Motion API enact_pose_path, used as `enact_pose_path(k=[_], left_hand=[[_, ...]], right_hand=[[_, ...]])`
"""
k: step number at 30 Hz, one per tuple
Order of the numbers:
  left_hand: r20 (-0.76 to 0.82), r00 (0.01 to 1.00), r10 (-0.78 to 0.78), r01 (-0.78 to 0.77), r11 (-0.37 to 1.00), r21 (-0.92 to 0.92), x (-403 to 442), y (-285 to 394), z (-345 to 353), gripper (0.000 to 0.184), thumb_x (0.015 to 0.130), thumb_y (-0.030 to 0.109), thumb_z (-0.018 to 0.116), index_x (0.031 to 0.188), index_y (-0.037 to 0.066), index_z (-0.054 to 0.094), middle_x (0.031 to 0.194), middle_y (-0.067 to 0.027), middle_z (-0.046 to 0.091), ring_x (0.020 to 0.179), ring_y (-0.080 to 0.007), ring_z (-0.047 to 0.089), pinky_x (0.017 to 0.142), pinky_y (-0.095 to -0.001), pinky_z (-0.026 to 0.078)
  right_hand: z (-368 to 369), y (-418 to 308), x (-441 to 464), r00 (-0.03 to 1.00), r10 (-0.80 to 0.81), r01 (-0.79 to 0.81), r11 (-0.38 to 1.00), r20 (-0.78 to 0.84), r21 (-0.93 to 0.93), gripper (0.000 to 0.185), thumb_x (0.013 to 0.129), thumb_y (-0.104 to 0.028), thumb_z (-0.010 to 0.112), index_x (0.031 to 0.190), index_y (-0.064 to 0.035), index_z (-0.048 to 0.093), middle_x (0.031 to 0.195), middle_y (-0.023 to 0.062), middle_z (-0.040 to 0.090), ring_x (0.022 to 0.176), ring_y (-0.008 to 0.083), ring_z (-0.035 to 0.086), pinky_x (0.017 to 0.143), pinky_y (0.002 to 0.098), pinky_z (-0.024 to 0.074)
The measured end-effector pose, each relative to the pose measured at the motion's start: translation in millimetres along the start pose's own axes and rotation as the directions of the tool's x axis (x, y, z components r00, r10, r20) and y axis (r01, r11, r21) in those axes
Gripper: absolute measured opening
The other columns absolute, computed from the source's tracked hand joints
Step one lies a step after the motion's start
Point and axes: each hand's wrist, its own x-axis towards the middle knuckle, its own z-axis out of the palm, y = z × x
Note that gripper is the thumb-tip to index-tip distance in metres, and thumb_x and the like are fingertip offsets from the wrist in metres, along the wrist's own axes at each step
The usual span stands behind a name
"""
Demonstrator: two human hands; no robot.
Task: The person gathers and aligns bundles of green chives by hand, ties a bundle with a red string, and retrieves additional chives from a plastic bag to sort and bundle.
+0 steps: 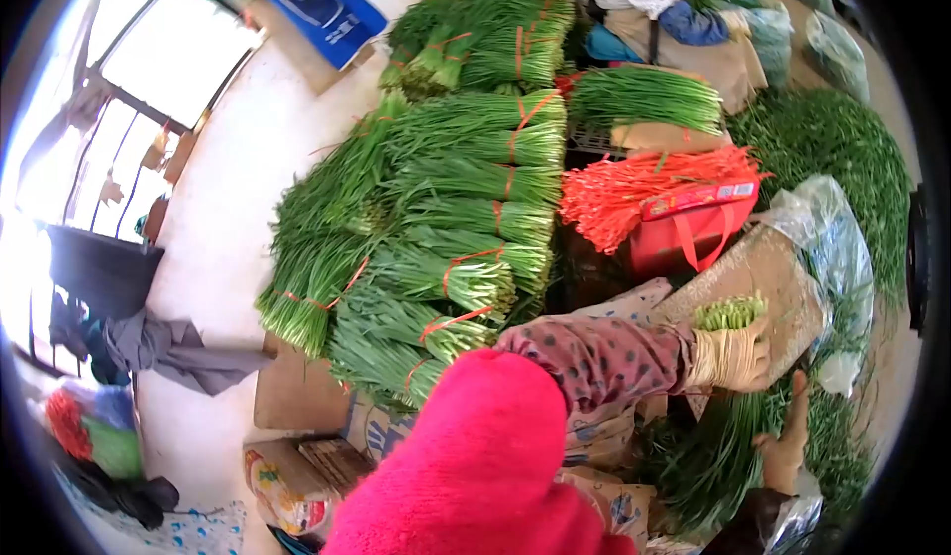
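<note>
My left hand point(731, 359), in a pale glove, is closed around a bunch of green stalks point(731, 312). The cut ends stick out above the fingers, and long leaves point(715, 461) hang below. Its forearm has a dotted pinkish sleeve. My right hand point(786, 446) is just below and to the right, beside the leaves, with thumb and a finger spread apart. A worn board point(708, 282) lies behind my left hand. Red ties point(619, 198) lie beside and partly over a red bag point(684, 238).
Tied green bundles point(466, 168) are stacked at centre. Loose greens point(822, 149) and a plastic sheet point(842, 248) lie at right. Another person point(684, 35) sits at the top. Pink fuzzy fabric point(485, 456) covers the lower middle. A carton point(297, 387) stands lower left.
</note>
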Motion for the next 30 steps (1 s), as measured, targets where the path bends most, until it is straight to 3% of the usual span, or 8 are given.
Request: enact_pose_path(k=[2, 6, 10, 12, 14, 21, 28, 30], left_hand=[[-0.158, 0.987, -0.018, 0.036, 0.993, 0.108, -8, -12, -46, 0.024, 0.08, 0.03, 0.053, 0.095, 0.013, 0.061, 0.093, -0.0062, 0.059, 0.097, -0.0278, 0.057, 0.094, -0.0686, 0.036], [-0.206, 0.974, 0.092, -0.076, 0.994, 0.084, -18, -31, -97, 0.03, 0.08, 0.029, 0.054, 0.107, 0.017, 0.057, 0.105, -0.0067, 0.058, 0.111, -0.0299, 0.052, 0.095, -0.074, 0.032], [-0.253, 0.883, -0.395, 0.413, 0.91, 0.022, -54, -35, -161, 0.064, 0.078, 0.025, 0.059, 0.139, 0.021, 0.037, 0.146, -0.0134, 0.034, 0.132, -0.0345, 0.036, 0.1, -0.0738, 0.025], [-0.104, 0.568, -0.816, 0.784, 0.575, -0.234, -79, -25, -182, 0.087, 0.076, 0.027, 0.069, 0.149, 0.012, 0.024, 0.152, -0.0176, 0.024, 0.139, -0.0372, 0.028, 0.111, -0.0607, 0.02], [-0.114, 0.446, -0.888, 0.56, 0.376, -0.738, -119, -3, -185, 0.109, 0.071, 0.032, 0.08, 0.15, 0.003, 0.011, 0.154, -0.0215, 0.019, 0.142, -0.038, 0.02, 0.116, -0.0441, 0.016], [0.166, 0.494, -0.854, 0.028, -0.175, -0.984, -197, 27, -211, 0.136, 0.063, 0.023, 0.089, 0.151, 0.011, -0.013, 0.153, -0.0151, 0.024, 0.136, -0.0211, 0.031, 0.112, -0.0359, 0.027], [0.355, -0.123, -0.927, 0.005, -0.358, -0.934, -295, -47, -304, 0.077, 0.065, -0.006, 0.08, 0.133, 0.004, 0.046, 0.12, -0.0068, 0.061, 0.107, -0.0184, 0.059, 0.094, -0.0349, 0.048], [0.261, -0.189, -0.947, 0.066, -0.277, -0.959, -339, -81, -316, 0.072, 0.063, -0.012, 0.075, 0.129, 0.003, 0.05, 0.115, -0.0076, 0.064, 0.101, -0.0204, 0.062, 0.089, -0.036, 0.051]], right_hand=[[5, 22, -15, 0.977, -0.006, 0.006, 1.0, 0.212, 0.005, 0.136, 0.048, -0.048, 0.088, 0.149, 0.0024, 0.013, 0.149, 0.0212, 0.032, 0.136, 0.0307, 0.036, 0.108, 0.0359, 0.0344], [46, 63, -75, 0.928, 0.143, -0.308, 0.815, 0.345, 0.491, 0.085, 0.069, -0.029, 0.086, 0.132, 0.0022, 0.039, 0.116, 0.0105, 0.058, 0.096, 0.0215, 0.06, 0.079, 0.0325, 0.0506], [91, 6, -69, 0.939, 0.261, -0.345, 0.725, 0.226, 0.597, 0.057, 0.083, -0.021, 0.071, 0.128, 0.0013, 0.043, 0.115, 0.0128, 0.06, 0.098, 0.0225, 0.061, 0.082, 0.0338, 0.0517], [109, -30, -49, 0.935, 0.353, -0.279, 0.687, 0.028, 0.671, 0.051, 0.081, -0.018, 0.073, 0.122, 0.0008, 0.051, 0.108, 0.0093, 0.063, 0.092, 0.0199, 0.062, 0.08, 0.0326, 0.0521], [119, -54, -20, 0.997, 0.078, -0.075, 0.804, 0.021, 0.59, 0.048, 0.08, -0.017, 0.075, 0.12, 0.0004, 0.054, 0.106, 0.0074, 0.065, 0.091, 0.0199, 0.063, 0.081, 0.0331, 0.052], [202, -215, 53, 0.998, -0.061, 0.06, 0.808, -0.018, 0.587, 0.064, 0.071, -0.005, 0.076, 0.129, 0.0016, 0.05, 0.12, 0.01, 0.061, 0.106, 0.0191, 0.06, 0.093, 0.0324, 0.0467], [294, -333, 121, 0.89, -0.026, -0.146, 0.929, 0.455, 0.339, 0.074, 0.077, -0.013, 0.072, 0.14, -0.0037, 0.035, 0.119, 0.0201, 0.058, 0.11, 0.0284, 0.059, 0.086, 0.0351, 0.0514], [319, -328, 142, 0.864, -0.346, 0.22, 0.913, 0.366, 0.344, 0.071, 0.079, -0.017, 0.073, 0.139, -0.0044, 0.036, 0.114, 0.0174, 0.06, 0.101, 0.0271, 0.063, 0.083, 0.0349, 0.0524]])
